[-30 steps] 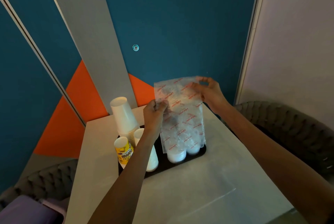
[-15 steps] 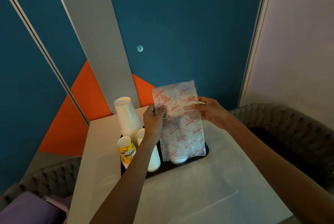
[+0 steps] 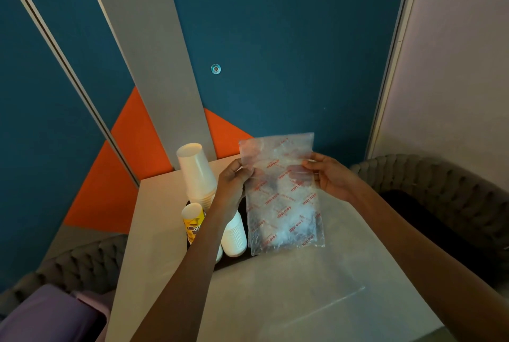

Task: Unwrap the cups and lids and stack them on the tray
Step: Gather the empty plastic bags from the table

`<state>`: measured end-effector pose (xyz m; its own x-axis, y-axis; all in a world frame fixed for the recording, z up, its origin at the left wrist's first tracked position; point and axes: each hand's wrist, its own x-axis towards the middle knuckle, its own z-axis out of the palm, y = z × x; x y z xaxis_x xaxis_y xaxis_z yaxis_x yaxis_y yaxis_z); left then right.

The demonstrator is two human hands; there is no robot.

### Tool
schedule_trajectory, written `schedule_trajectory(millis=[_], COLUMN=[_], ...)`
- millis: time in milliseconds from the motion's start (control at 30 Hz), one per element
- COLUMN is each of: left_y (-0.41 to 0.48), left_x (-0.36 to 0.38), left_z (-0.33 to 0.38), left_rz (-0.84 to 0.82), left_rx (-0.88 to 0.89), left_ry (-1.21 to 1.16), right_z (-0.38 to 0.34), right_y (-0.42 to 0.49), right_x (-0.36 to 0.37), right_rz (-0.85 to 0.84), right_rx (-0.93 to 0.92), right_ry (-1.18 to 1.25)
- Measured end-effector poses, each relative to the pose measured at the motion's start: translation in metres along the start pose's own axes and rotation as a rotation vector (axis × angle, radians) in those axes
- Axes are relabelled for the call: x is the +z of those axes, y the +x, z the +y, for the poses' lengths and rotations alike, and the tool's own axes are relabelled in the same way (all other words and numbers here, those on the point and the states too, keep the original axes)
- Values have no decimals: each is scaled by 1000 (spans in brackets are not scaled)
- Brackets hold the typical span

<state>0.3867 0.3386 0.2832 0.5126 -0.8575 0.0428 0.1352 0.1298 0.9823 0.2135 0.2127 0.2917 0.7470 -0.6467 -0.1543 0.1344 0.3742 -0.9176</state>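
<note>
I hold a clear plastic bag with red print upright above the black tray. My left hand pinches its left edge and my right hand pinches its right edge near the top. White shapes show faintly through the bag's lower part. On the tray, upside down, stand a tall stack of white cups, a shorter white stack and a yellow printed cup. My left forearm and the bag hide most of the tray.
The pale table fills the lower middle, with a flat clear plastic sheet lying on it. Grey tufted seating curves round right and left. A purple bag sits at lower left. A blue and orange wall stands behind.
The bag has lifted slightly off the tray and now hangs flatter. My right hand dropped from the bag's top corner to its right edge. My left hand keeps its pinch.
</note>
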Motion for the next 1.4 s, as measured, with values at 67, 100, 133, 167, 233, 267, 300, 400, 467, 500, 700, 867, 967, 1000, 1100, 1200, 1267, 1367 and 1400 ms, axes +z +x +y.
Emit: schedule_trajectory(millis=[67, 100, 133, 167, 233, 267, 300, 400, 467, 500, 700, 867, 967, 1000, 1100, 1200, 1267, 1367, 1400], left_y=[-3, -4, -5, -5, -4, -4, -4, -1, 2, 2, 2, -10, -19, -20, -19, -17, -16, -14, -13], left_x=[2, 3, 3, 3, 1, 0, -1, -5, -7, -8, -11, -21, -24, -25, -24, -22, -22, -24, -24], left_z=[2, 3, 3, 3, 1, 0, -1, -4, -7, -8, -10, -21, -28, -29, -28, -28, -30, -31, -31], left_rz=[-2, 5, 14, 24, 43, 53, 61, 72, 77, 77, 85, -30, -99, -94, -44, -21, -22, -21, -20], left_rx=[-7, -6, -8, -14, -24, -26, -25, -7, 12, 29, 25, -246, -224, -202, -172, -181, -196, -232, -253], left_ry=[-49, -67, -76, -79, -65, -58, -53, -40, -11, 7, 64, 111, 194, 212, 186, 142, 144, 157, 149], right_z=[1, 1, 1, 2, 5, 6, 8, 14, 17, 18, 26, 33, 37, 38, 40, 41, 42, 43, 43], right_y=[-2, -4, -5, -6, -8, -9, -9, -11, -13, -13, -3, 1, 4, 4, 6, 7, 8, 10, 11], right_x=[1, 1, 2, 2, 2, 2, 2, 1, 4, 5, 4, -4, -7, -7, -5, -4, -4, -6, -7], right_rz=[5, 18, 32, 41, 43, 36, 30, -3, -36, -45, 40, 90, 94, 93, 73, 55, 67, 82, 79], right_rx=[-3, -6, -8, -9, 10, 41, 84, 199, 226, 226, 192, 141, 127, 122, 124, 118, 100, 77, 74], right_ry=[17, 21, 26, 40, 73, 66, 25, -134, -206, -234, -256, -239, -265, -278, -331, -346, -350, -371, -371])
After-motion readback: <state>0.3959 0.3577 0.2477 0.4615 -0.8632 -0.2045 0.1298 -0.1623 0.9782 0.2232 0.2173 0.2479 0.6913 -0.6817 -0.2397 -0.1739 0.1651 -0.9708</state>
